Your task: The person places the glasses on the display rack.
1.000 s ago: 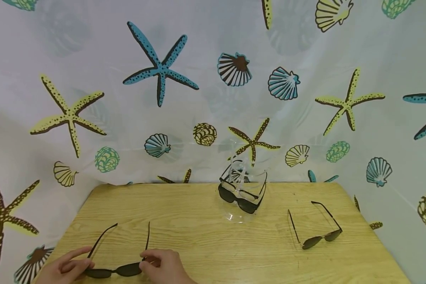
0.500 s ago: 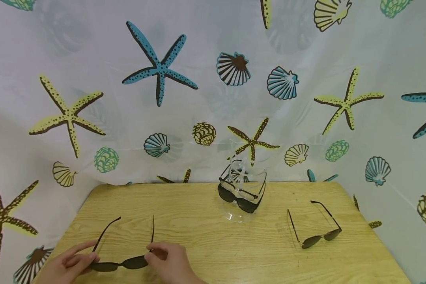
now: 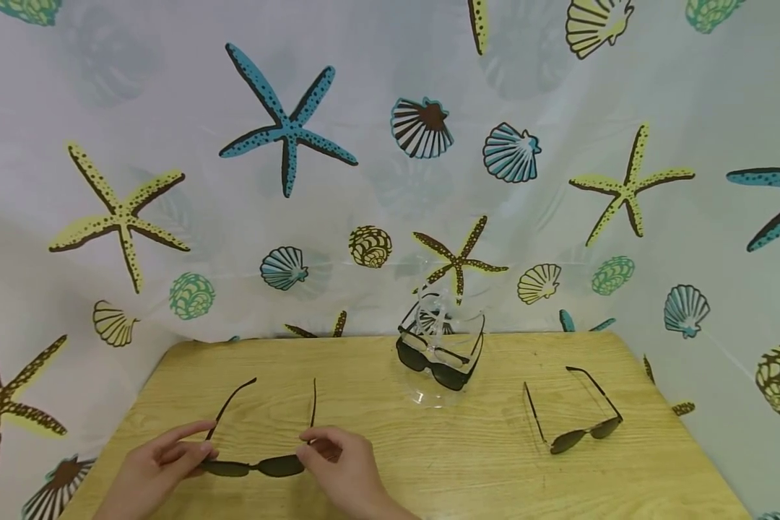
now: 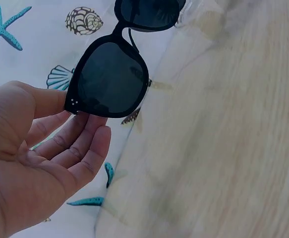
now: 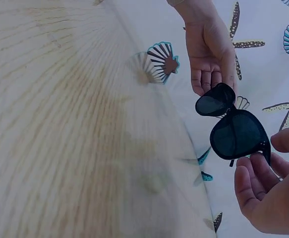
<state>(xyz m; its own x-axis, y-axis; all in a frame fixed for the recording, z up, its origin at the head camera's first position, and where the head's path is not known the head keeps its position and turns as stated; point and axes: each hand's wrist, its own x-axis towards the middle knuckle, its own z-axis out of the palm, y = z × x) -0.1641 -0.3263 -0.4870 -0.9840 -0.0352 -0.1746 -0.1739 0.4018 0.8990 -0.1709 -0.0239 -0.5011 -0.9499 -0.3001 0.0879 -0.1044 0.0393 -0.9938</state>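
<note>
Black sunglasses (image 3: 279, 466) with dark lenses are held between both hands, their temples unfolded and pointing away toward the back of the table. My left hand (image 3: 159, 466) pinches the frame's left corner by the hinge, and my right hand (image 3: 344, 462) pinches the right corner. In the left wrist view, the lens (image 4: 112, 79) shows small pale dots at its corner, beside the thumb. Both hands and the sunglasses (image 5: 238, 134) appear in the right wrist view, raised off the wooden table.
A clear display stand (image 3: 422, 397) at the back middle bears black sunglasses (image 3: 432, 365) and, above them, thin-framed glasses (image 3: 451, 355). Another pair of sunglasses (image 3: 585, 435) lies unfolded at right on the wooden table (image 3: 494, 469). A shell-and-starfish cloth (image 3: 377, 180) hangs behind.
Both hands have carried the sunglasses to the right and a little farther from me, keeping their grip at the two corners. The other glasses have stayed put.
</note>
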